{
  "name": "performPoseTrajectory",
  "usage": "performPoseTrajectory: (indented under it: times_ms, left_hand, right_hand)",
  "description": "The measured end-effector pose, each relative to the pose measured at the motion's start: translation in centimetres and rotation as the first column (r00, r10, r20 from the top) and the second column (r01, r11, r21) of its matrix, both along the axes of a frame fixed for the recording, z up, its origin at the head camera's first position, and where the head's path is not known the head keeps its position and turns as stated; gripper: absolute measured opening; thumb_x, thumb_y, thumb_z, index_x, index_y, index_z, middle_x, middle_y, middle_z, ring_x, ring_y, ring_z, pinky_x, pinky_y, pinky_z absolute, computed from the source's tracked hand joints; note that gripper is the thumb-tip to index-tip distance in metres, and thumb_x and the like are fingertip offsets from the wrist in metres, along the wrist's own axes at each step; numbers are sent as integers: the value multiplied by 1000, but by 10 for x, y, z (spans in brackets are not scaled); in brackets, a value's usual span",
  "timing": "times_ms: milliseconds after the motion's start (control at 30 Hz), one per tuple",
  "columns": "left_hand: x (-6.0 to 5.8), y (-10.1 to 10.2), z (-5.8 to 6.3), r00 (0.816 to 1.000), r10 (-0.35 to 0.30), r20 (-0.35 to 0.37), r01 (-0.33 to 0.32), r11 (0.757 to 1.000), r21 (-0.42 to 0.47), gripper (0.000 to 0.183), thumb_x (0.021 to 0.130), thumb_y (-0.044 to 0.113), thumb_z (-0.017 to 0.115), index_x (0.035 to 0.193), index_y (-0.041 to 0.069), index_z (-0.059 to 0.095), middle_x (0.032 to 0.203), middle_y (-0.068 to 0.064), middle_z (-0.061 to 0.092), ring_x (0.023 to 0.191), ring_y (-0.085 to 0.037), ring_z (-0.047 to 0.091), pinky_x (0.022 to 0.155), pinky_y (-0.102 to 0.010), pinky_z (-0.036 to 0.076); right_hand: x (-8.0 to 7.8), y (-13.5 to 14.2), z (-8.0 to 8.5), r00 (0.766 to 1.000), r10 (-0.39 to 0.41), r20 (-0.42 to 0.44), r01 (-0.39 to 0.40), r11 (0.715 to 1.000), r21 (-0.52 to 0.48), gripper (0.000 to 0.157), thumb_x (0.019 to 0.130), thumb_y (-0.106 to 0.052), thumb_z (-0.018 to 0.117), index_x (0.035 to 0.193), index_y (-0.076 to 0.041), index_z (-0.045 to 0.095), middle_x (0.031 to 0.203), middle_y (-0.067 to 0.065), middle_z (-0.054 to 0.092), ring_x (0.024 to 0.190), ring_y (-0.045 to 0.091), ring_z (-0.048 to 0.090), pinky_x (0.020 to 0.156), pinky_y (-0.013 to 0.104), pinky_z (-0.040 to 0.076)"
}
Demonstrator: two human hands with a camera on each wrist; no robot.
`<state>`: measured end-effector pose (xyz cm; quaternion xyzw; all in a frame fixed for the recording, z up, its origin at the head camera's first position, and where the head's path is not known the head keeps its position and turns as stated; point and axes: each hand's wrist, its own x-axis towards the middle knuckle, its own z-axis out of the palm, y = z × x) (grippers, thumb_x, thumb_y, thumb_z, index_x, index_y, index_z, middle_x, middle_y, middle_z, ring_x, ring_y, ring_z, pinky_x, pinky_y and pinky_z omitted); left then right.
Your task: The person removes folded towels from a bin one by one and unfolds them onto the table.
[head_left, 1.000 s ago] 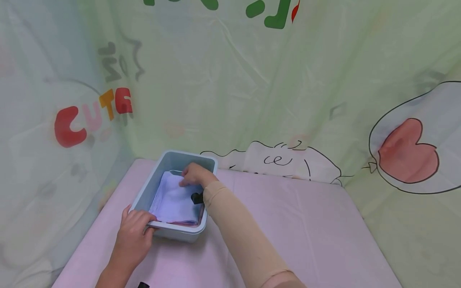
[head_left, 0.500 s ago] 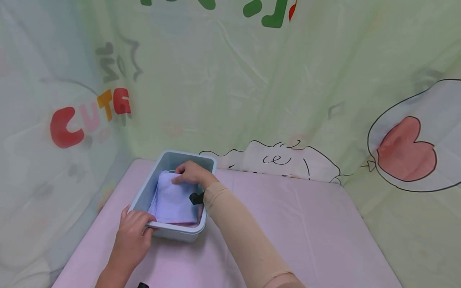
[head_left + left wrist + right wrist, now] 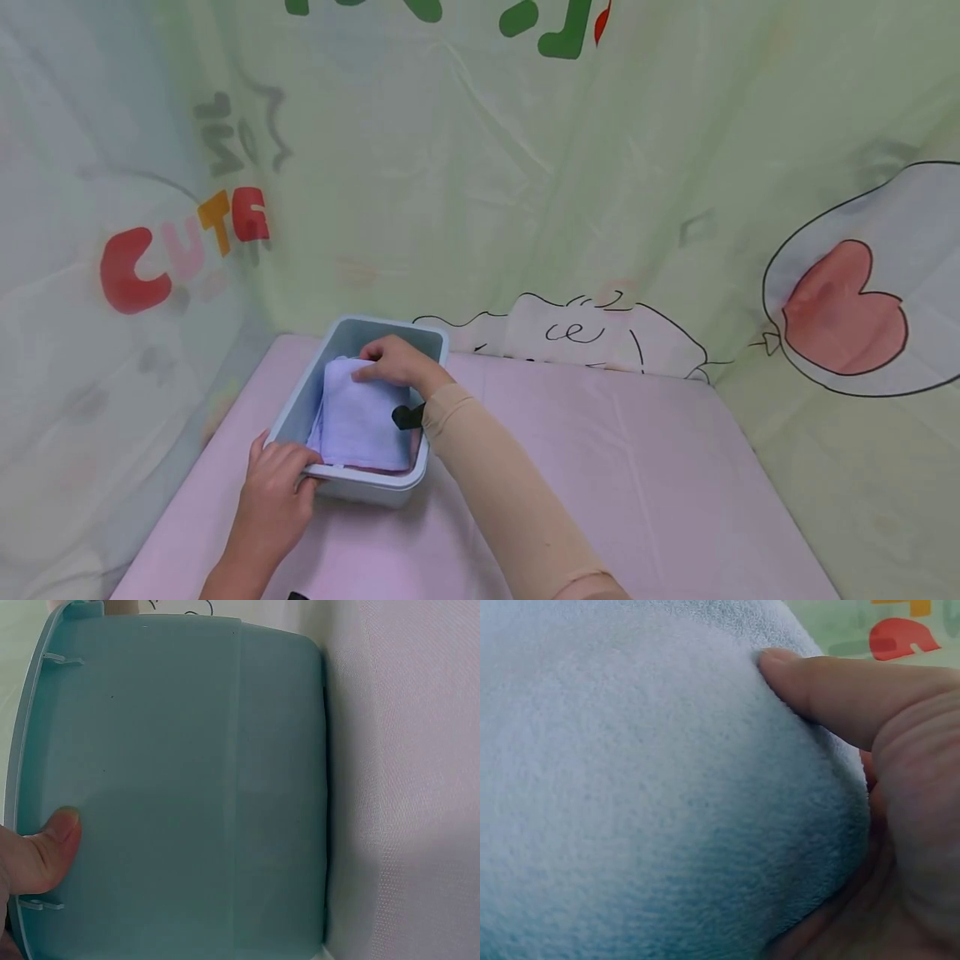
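Observation:
A light blue plastic bin [image 3: 300, 402] stands at the left of the table, with a folded pale blue towel [image 3: 365, 425] inside. My left hand [image 3: 279, 483] grips the bin's near left rim; in the left wrist view its thumb [image 3: 61, 836] presses the outer wall. Over the far part of the bin, my right hand [image 3: 397, 362] pinches the towel's far edge. Close up in the right wrist view, the thumb lies on top of the terry towel [image 3: 667, 765] and the other fingers are tucked behind it, mostly hidden. A reddish layer shows below the towel's near edge.
The table has a pale pink cover [image 3: 600, 467]. Printed curtains [image 3: 480, 183] hang behind it and on both sides, close to the bin's far end. A black wrist camera piece [image 3: 407, 417] on the right wrist hangs over the towel.
The right hand has shifted slightly left and away with the towel's edge. The towel now lies flatter and a little further left. The left hand keeps its hold on the rim.

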<state>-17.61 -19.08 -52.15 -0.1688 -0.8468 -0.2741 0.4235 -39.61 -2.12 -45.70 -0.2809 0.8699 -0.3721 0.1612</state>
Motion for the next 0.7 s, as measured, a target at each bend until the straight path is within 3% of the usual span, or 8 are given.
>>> performPoseTrajectory:
  times_ms: [333,700]
  left_hand:
    - [1,0,0,1000,4,11,-4,1000,2,43,58,-27,77,84,6,68,82,-4,70,80,-26,60,108,-74,38]
    - [2,3,3,1000,11,21,-12,1000,14,42,59,-27,77,84,6,68,82,-6,71,80,-27,60,110,-72,38]
  right_hand:
    - [1,1,0,1000,-17,4,17,993,-118,14,95,-28,82,102,-16,82,92,-5,74,79,9,63,69,23,52]
    - [6,3,5,1000,-22,19,25,985,-172,15,96,-27,81,101,-13,81,90,-4,72,76,8,63,66,22,53]
